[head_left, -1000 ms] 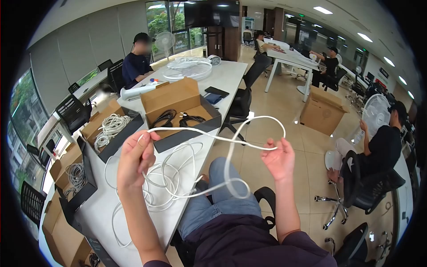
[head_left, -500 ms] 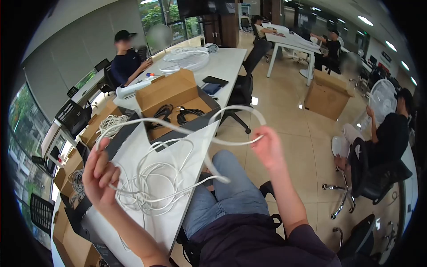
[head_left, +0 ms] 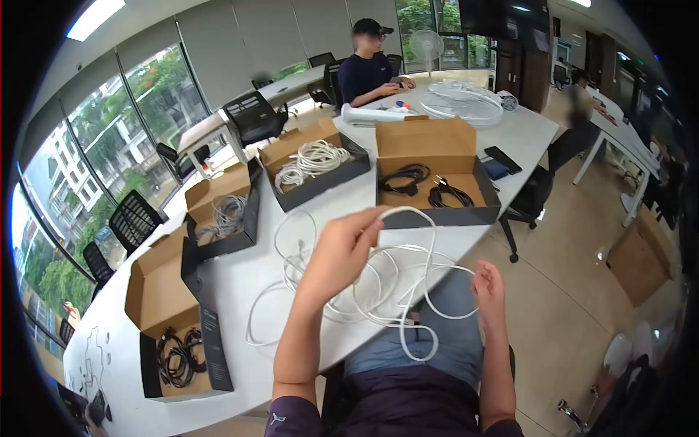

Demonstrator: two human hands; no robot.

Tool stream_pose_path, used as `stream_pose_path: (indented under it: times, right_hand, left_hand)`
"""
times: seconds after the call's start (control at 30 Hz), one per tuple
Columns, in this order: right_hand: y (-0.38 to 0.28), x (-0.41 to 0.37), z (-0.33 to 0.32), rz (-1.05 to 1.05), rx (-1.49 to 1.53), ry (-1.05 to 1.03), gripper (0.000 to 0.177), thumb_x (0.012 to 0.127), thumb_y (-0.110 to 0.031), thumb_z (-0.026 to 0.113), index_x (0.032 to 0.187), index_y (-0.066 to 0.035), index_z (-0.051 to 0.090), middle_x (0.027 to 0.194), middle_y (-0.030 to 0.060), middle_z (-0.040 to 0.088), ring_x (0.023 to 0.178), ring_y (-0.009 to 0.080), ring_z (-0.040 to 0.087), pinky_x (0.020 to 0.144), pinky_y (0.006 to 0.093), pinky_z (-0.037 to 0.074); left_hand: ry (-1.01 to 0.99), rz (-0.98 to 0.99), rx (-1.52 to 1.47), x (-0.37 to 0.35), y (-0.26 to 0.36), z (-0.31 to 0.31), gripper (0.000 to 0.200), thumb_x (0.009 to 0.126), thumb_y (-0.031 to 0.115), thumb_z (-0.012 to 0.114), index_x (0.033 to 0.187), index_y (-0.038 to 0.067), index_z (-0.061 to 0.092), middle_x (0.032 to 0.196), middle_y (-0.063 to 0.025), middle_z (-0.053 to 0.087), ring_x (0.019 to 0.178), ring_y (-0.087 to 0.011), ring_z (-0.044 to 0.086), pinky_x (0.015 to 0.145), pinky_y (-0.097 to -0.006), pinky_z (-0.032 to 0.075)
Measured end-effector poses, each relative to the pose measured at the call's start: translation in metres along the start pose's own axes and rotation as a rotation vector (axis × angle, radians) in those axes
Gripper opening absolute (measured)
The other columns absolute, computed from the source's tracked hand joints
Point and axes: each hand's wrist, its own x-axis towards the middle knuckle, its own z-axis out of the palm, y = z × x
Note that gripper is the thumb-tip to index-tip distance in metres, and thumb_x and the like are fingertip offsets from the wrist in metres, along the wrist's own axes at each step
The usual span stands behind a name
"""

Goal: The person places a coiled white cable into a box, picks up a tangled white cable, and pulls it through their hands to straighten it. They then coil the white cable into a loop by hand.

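A long white cable (head_left: 419,342) lies in loose loops on the white table, and part of it hangs past the edge over my lap. My left hand (head_left: 341,251) is raised above the loops, fingers closed on a stretch of cable that arches out from the fingertips. To the right, off the table edge, my right hand (head_left: 489,284) has its fingers curled, with another stretch of the same cable running into them. Just beyond the loops stands an open cardboard box (head_left: 426,138) containing black power cords (head_left: 450,193).
More open boxes line the table: one with white cable bundles (head_left: 317,160), one with grey cables (head_left: 229,215), one with black cords (head_left: 178,357). A phone (head_left: 502,159) lies by the right edge. A person (head_left: 364,73) sits across, near a fan guard (head_left: 462,102).
My view has swung left, bringing more boxes into sight. The wide loop held up between my hands has come down, and both hands are lower relative to the table.
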Motion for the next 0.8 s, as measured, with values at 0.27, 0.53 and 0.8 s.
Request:
stream_pose_path:
  times: [0.27, 0.53, 0.8]
  right_hand:
    - [-0.027, 0.11, -0.043, -0.301, -0.151, 0.328, 0.018, 0.093, -0.017, 0.06, 0.09, 0.001, 0.063, 0.073, -0.0059, 0.053, 0.068, 0.0019, 0.046, 0.06, 0.02, 0.038]
    - [0.045, 0.27, -0.103, 0.157, -1.021, 0.453, 0.036, 0.074, -0.045, 0.073, 0.092, -0.014, 0.075, 0.099, 0.0102, 0.069, 0.108, 0.0315, 0.055, 0.09, 0.0452, 0.042]
    - [0.068, 0.311, -0.093, 0.323, -0.952, 0.593, 0.029, 0.076, -0.045, 0.073, 0.091, -0.02, 0.075, 0.107, 0.006, 0.068, 0.115, 0.0299, 0.047, 0.095, 0.0464, 0.033]
  left_hand:
    - [0.13, -0.073, 0.079, -0.019, -0.062, -0.037, 0.021, 0.09, 0.0, 0.051, 0.105, -0.001, 0.066, 0.072, -0.0026, 0.057, 0.063, -0.0081, 0.047, 0.059, -0.0237, 0.041]
    - [0.097, -0.243, -0.044, 0.013, -0.077, -0.054, 0.021, 0.094, 0.008, 0.05, 0.106, 0.001, 0.065, 0.065, 0.0038, 0.046, 0.059, -0.0032, 0.038, 0.052, -0.0206, 0.028]
    - [0.066, -0.348, -0.224, 0.025, -0.093, -0.039, 0.02, 0.096, 0.012, 0.051, 0.108, 0.003, 0.065, 0.063, 0.0063, 0.045, 0.05, 0.0008, 0.031, 0.044, -0.0175, 0.022]
